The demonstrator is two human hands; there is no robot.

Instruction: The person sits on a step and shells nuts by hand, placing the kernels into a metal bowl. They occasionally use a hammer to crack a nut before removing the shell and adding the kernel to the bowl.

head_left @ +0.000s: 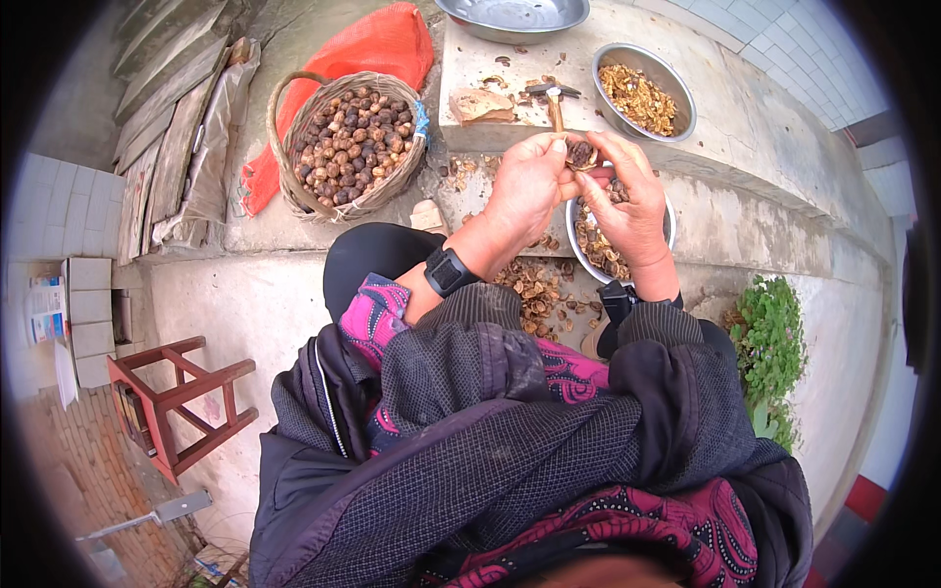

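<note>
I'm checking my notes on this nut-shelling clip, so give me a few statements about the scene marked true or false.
1. Both hands hold one cracked nut between them. True: the left hand and right hand meet on it.
2. The wicker basket is empty. False: it is full of whole brown nuts.
3. A metal bowl on the concrete ledge holds shelled kernels. True.
4. The hammer is in the right hand. False: it lies on the ledge beyond the hands.
5. A black watch is on the left wrist. True.
6. The red wooden stool stands at the person's right. False: it is at the left.
</note>
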